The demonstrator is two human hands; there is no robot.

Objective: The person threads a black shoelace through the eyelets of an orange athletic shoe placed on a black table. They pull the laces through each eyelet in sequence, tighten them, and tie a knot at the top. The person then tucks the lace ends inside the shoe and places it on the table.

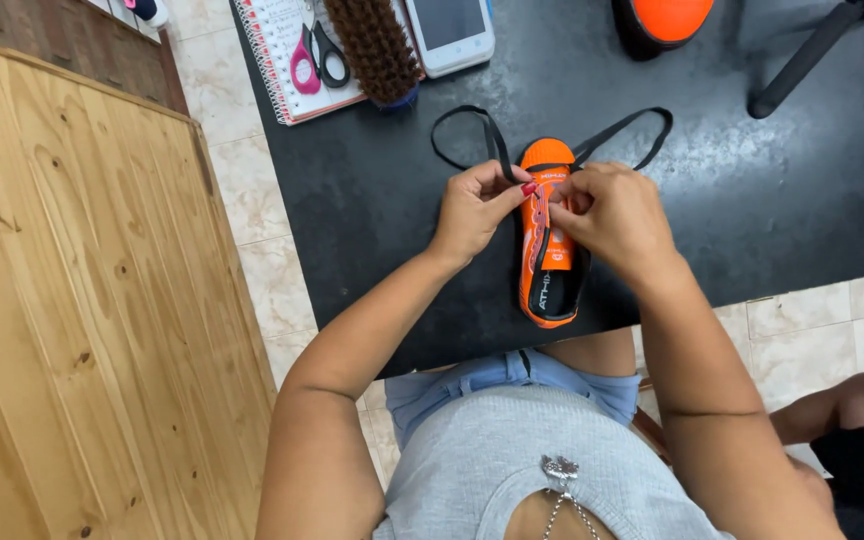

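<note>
Head view: left hand pinches black lace of orange shoe; right hand fingers pressed together on laces over the tongue, on black table.

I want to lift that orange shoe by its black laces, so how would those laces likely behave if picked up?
The black laces look flat and lie in loose loops on the dark table, so they are probably floppy and light. Both hands, left hand and right hand, pinch them at the orange shoe, which would likely dangle and swing.
</note>
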